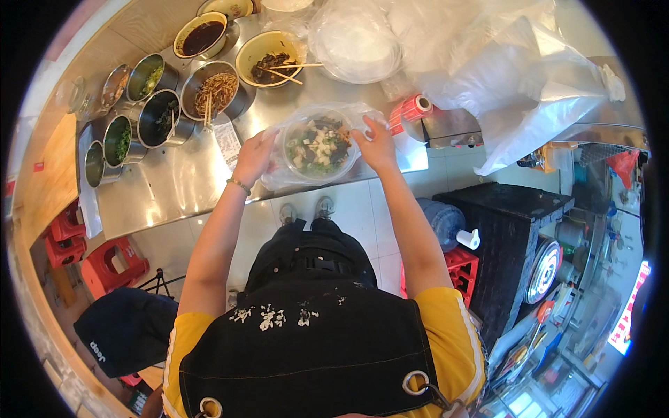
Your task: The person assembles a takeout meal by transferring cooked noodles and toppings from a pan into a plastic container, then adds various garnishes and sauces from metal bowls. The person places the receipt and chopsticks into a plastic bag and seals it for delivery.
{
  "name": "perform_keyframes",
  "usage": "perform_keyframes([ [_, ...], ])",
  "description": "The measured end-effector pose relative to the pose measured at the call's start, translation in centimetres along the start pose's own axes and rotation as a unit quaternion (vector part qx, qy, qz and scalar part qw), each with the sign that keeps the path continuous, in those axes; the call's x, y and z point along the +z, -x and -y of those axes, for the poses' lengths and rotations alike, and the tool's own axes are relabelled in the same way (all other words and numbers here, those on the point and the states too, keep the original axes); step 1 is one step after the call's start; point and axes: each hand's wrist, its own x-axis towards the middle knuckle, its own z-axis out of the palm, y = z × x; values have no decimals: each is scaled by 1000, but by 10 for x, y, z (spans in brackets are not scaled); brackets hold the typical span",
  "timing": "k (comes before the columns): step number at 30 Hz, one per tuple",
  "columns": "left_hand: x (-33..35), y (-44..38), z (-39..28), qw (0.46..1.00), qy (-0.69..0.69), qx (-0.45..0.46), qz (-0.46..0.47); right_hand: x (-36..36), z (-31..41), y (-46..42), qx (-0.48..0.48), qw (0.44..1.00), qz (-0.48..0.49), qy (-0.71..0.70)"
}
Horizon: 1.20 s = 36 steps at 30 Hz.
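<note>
A round clear plastic bowl point(317, 145) with pale cubes, chopped greens and dark pieces stands near the front edge of the steel counter, with a thin clear plastic bag point(277, 177) around it. My left hand point(256, 157) is at the left side of the bag, fingers against the film. On the opposite side my right hand point(375, 142) has its thumb and fingers at the film by the bowl's rim. Whether either hand pinches the film is hard to tell. A printed paper slip point(227, 143) lies left of the bowl.
Steel pots of toppings, one a noodle-like food pot point(210, 90) with chopsticks, stand at the left. Behind are a yellow enamel bowl point(245, 52), a sauce bowl point(183, 46) and bagged round lids point(355, 42). A red-wrapped roll point(410, 111) and plastic bags point(486, 78) lie right.
</note>
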Motion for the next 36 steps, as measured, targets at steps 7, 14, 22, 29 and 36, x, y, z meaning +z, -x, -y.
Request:
perform_keyframes([
  [7,-2,20,28,993,-84,64,-50,-43,48,25,-56,978,-185,-75],
  [14,-17,47,-9,984,-154,89,-8,-59,72,46,-94,971,-157,-154],
  [22,5,14,-21,995,-84,57,-14,-52,138,43,-77,939,-189,-278],
  [29,40,-4,11,994,-26,-31,98,-42,134,52,-119,946,-195,-232],
  [36,-20,-57,35,986,-150,69,-10,-49,194,50,-153,947,-91,-267],
])
